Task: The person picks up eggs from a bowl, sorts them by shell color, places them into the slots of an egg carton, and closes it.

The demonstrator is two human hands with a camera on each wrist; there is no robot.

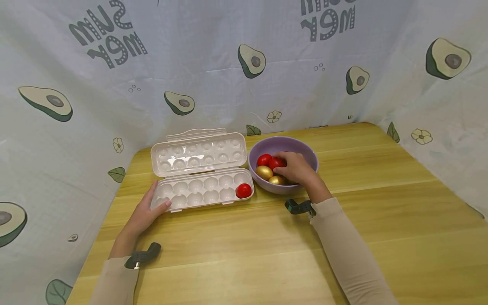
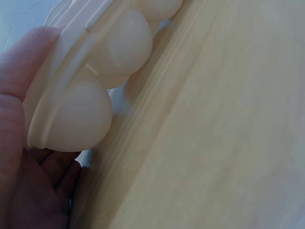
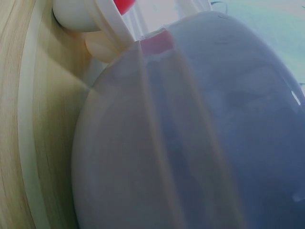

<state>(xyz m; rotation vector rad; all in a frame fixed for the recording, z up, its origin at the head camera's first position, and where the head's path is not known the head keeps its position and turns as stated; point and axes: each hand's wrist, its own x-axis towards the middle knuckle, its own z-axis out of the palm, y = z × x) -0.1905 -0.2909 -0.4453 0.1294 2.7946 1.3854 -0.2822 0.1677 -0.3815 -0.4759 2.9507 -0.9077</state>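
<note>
An open white plastic egg carton (image 1: 195, 198) has its lid (image 1: 200, 154) folded back; a red egg (image 1: 243, 190) sits in the front right cup. My left hand (image 1: 146, 209) grips the carton's left end, with the thumb over the rim and fingers under the cups in the left wrist view. My right hand (image 1: 295, 167) reaches into a purple bowl (image 1: 310, 156), its thumb and fingers around a red egg (image 1: 276, 163). Beside that lie another red egg (image 1: 264, 159) and gold eggs (image 1: 264, 172). The bowl's outer wall (image 3: 119, 152) fills the right wrist view, hiding the right hand there.
The wooden table (image 1: 228, 254) extends in front of the carton and to the right of the bowl. Behind it hangs a pale curtain (image 1: 213, 67) printed with avocados. Carton and bowl stand side by side, close together.
</note>
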